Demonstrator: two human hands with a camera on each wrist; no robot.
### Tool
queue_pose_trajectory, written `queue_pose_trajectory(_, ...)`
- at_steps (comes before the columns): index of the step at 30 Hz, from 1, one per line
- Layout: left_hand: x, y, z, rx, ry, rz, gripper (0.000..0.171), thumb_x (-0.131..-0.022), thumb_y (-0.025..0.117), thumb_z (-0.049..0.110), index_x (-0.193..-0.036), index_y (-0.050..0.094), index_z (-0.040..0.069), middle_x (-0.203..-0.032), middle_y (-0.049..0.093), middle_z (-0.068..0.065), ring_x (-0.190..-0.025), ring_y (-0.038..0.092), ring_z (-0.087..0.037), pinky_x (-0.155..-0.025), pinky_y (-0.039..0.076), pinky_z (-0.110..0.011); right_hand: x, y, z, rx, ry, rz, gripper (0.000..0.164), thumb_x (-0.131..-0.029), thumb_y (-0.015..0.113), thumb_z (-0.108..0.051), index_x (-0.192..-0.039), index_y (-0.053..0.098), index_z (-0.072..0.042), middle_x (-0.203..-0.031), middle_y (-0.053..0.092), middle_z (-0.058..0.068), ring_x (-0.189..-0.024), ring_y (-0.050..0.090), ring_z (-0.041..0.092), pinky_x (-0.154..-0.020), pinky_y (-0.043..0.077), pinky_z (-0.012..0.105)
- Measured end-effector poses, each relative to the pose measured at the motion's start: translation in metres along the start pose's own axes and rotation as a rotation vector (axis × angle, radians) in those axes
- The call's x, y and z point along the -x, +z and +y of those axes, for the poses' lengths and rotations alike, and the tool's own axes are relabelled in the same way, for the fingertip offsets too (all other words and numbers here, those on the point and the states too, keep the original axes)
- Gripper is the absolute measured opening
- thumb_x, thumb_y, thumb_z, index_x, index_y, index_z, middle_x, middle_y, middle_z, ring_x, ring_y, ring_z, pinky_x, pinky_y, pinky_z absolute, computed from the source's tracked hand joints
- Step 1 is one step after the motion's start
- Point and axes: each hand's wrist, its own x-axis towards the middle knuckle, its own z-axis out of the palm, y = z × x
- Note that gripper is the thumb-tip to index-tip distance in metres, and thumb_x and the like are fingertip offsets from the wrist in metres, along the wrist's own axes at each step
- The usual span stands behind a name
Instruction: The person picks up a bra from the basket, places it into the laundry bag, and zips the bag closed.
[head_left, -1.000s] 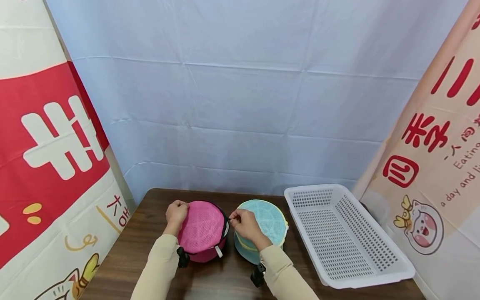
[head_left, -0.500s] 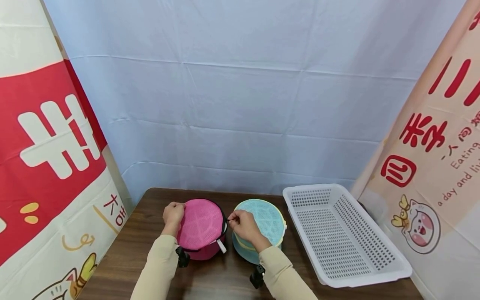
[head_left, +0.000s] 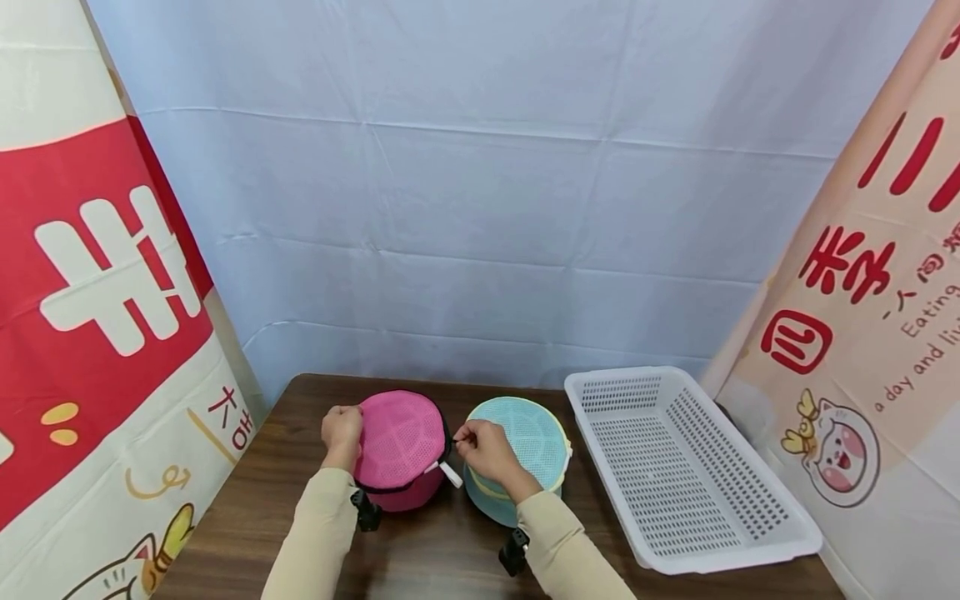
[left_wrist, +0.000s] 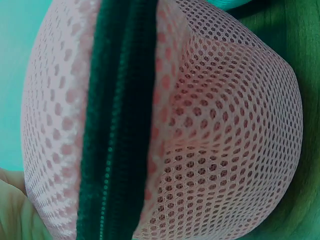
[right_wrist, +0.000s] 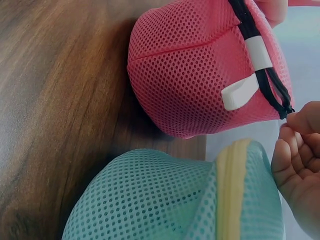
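Observation:
A round pink mesh laundry bag [head_left: 403,437] with a black zipper [left_wrist: 120,120] stands on the table's left half. My left hand [head_left: 342,427] grips its upper left edge; only a bit of that hand [left_wrist: 20,215] shows in the left wrist view. On the bag's right side, thumb and forefinger of my right hand [right_wrist: 302,160] pinch the small black zipper pull [right_wrist: 287,111]. Near it a white tag [right_wrist: 240,92] sticks out from the seam. Right of the pink bag, partly under my right hand in the head view, is a light-blue mesh laundry bag [head_left: 532,437] with a yellow zipper [right_wrist: 232,185].
A white perforated plastic basket [head_left: 660,533] stands at the right of the dark wooden table [head_left: 315,396]. Behind the table hangs a pale blue cloth [head_left: 465,208], with printed curtains at both sides.
The pink bag has turned counterclockwise, its white tag swinging up and to the right. My left hand has shifted slightly left; my right hand stays at the zipper pull.

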Motion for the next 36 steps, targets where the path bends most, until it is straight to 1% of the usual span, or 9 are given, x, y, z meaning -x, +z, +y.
queue_pose_trajectory(7, 0.002, 0.003, -0.001, 0.041, -0.029, 0.058, 0.025, -0.088, 0.05, 0.015, -0.098, 0.056, -0.008, -0.11, 0.051, -0.026, -0.107, 0.043, -0.038, -0.091, 0.036, -0.047, 0.0, -0.003, -0.004, -0.001, 0.028, -0.038, 0.01, -0.078, 0.057, 0.002, -0.079, 0.065, -0.005, -0.066, 0.055, -0.005, -0.057, 0.047, 0.004, -0.055, 0.043, 0.023)
queue_pose_trajectory(14, 0.005, 0.0, -0.002, 0.126, -0.086, 0.109, 0.022, -0.087, 0.047, 0.012, -0.093, 0.055, -0.008, -0.101, 0.049, -0.022, -0.091, 0.042, -0.031, -0.076, 0.041, -0.042, -0.001, 0.001, -0.005, -0.011, 0.007, -0.088, 0.011, -0.079, 0.058, 0.004, -0.077, 0.063, -0.004, -0.066, 0.056, -0.004, -0.059, 0.05, 0.004, -0.055, 0.044, 0.022)
queue_pose_trajectory(21, 0.005, 0.0, -0.005, 0.182, -0.082, 0.141, 0.019, -0.086, 0.047, 0.009, -0.088, 0.054, -0.009, -0.099, 0.049, -0.021, -0.091, 0.042, -0.03, -0.079, 0.039, -0.04, -0.002, 0.001, -0.006, -0.011, -0.003, -0.114, 0.01, -0.078, 0.059, 0.005, -0.077, 0.063, -0.004, -0.066, 0.056, -0.004, -0.059, 0.051, 0.005, -0.055, 0.044, 0.021)
queue_pose_trajectory(24, 0.004, -0.001, -0.006, 0.159, -0.09, 0.134, 0.018, -0.085, 0.046, 0.01, -0.083, 0.054, -0.006, -0.092, 0.048, -0.019, -0.076, 0.044, -0.026, -0.063, 0.043, -0.034, -0.003, 0.0, -0.006, -0.014, -0.002, -0.111, 0.01, -0.078, 0.058, 0.005, -0.077, 0.063, -0.003, -0.066, 0.056, -0.004, -0.059, 0.051, 0.005, -0.055, 0.044, 0.022)
queue_pose_trajectory(27, 0.004, -0.002, -0.007, 0.125, -0.101, 0.11, 0.018, -0.085, 0.047, 0.013, -0.082, 0.053, -0.004, -0.088, 0.047, -0.017, -0.063, 0.042, -0.021, -0.048, 0.038, -0.029, -0.003, 0.0, -0.007, -0.026, 0.011, -0.11, 0.01, -0.077, 0.058, 0.006, -0.078, 0.064, -0.002, -0.066, 0.057, -0.003, -0.058, 0.051, 0.005, -0.054, 0.044, 0.022)
queue_pose_trajectory(29, 0.005, -0.004, -0.007, 0.114, -0.095, 0.101, 0.019, -0.086, 0.048, 0.013, -0.084, 0.055, -0.004, -0.089, 0.049, -0.017, -0.065, 0.044, -0.021, -0.05, 0.039, -0.03, -0.003, 0.001, -0.006, -0.028, 0.013, -0.111, 0.011, -0.078, 0.057, 0.006, -0.079, 0.065, -0.001, -0.066, 0.058, -0.002, -0.058, 0.051, 0.005, -0.054, 0.044, 0.021)
queue_pose_trajectory(32, 0.006, -0.005, -0.005, 0.127, -0.072, 0.072, 0.024, -0.087, 0.051, 0.013, -0.092, 0.057, -0.009, -0.098, 0.051, -0.022, -0.085, 0.048, -0.03, -0.071, 0.042, -0.038, -0.002, 0.001, -0.006, -0.019, 0.008, -0.097, 0.01, -0.079, 0.058, 0.004, -0.08, 0.066, -0.002, -0.067, 0.06, -0.002, -0.059, 0.051, 0.004, -0.054, 0.044, 0.021)
queue_pose_trajectory(34, 0.007, -0.007, -0.004, 0.126, -0.057, 0.039, 0.028, -0.088, 0.052, 0.013, -0.1, 0.057, -0.012, -0.108, 0.05, -0.025, -0.101, 0.044, -0.035, -0.085, 0.038, -0.043, -0.002, 0.001, -0.005, -0.002, 0.007, -0.078, 0.01, -0.08, 0.059, 0.003, -0.079, 0.067, -0.003, -0.068, 0.06, -0.003, -0.059, 0.051, 0.004, -0.055, 0.044, 0.021)
queue_pose_trajectory(36, 0.007, -0.008, -0.003, 0.106, -0.05, 0.0, 0.032, -0.088, 0.051, 0.013, -0.106, 0.056, -0.013, -0.114, 0.049, -0.027, -0.108, 0.041, -0.038, -0.092, 0.035, -0.047, -0.002, 0.0, -0.005, 0.006, 0.006, -0.06, 0.009, -0.08, 0.06, 0.002, -0.078, 0.067, -0.005, -0.067, 0.06, -0.004, -0.059, 0.051, 0.004, -0.055, 0.044, 0.021)
